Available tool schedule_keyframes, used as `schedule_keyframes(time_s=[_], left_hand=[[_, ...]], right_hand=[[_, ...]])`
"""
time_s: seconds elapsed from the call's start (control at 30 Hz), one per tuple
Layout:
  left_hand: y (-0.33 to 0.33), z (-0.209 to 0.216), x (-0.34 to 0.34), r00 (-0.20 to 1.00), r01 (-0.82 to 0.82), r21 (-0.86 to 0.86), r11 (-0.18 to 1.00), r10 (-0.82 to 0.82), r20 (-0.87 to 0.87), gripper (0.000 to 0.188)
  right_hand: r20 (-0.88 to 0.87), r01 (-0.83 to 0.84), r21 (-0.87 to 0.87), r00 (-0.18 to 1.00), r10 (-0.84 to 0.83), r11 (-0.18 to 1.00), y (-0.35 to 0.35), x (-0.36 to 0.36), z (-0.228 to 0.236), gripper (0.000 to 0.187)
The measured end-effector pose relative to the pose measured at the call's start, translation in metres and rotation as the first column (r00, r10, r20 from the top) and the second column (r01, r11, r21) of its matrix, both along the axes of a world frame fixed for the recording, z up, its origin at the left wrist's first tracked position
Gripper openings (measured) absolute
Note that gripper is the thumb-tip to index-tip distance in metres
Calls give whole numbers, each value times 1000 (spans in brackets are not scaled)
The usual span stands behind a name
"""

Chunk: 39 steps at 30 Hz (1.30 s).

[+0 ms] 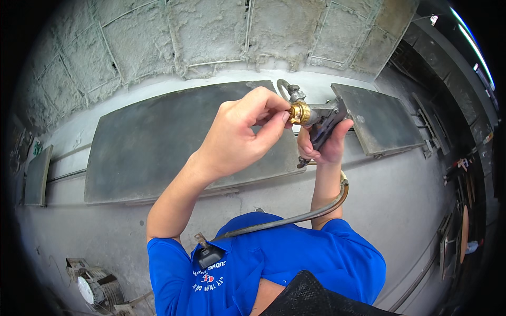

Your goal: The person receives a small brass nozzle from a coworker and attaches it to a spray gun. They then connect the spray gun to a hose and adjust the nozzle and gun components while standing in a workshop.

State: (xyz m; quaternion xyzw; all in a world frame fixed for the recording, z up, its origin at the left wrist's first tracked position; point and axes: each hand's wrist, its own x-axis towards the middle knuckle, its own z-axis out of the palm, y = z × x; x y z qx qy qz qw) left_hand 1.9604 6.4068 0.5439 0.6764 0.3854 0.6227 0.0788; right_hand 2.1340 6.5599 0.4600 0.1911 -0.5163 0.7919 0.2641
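I hold a grey metal spray gun [322, 112] with a brass-coloured front end [300, 113] up in front of me, over the far side of a large flat panel. My right hand [331, 145] is wrapped round the gun's body from below, and its thumb stands up beside the dark part. The thumb and fingertips of my left hand [242, 122] pinch the tip of the brass end. A grey hose [284, 221] curves from near my right wrist back across my blue shirt. What lies between the left fingertips is partly hidden.
The large dark grey panel [158, 142] lies flat beyond my arms. Smaller panels stand to its right [382, 118] and left [38, 176]. A dust-coated wall [211, 31] closes the far side. Down at the lower left is a round container [92, 289] on the floor.
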Motion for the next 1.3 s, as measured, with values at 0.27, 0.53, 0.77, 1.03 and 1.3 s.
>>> schedule_keyframes(time_s=[0.27,0.53,0.77,1.03,1.3], left_hand=[[-8,2,-6,953,-196,50,979,202,-225,12],[-17,4,-7,889,-269,99,958,286,-357,13],[-24,11,-7,967,-184,-187,965,144,-211,6],[-29,26,-12,972,132,-675,726,39,233,19],[-20,28,-14,932,221,-749,625,91,351,18]], right_hand=[[133,188,143,969,-207,972,-3,5,7,107],[167,203,203,957,-238,958,-3,4,6,114],[131,207,307,958,-256,929,0,8,9,104],[217,335,458,856,-469,823,-9,11,19,112],[183,341,508,855,-486,791,-9,12,16,105]])
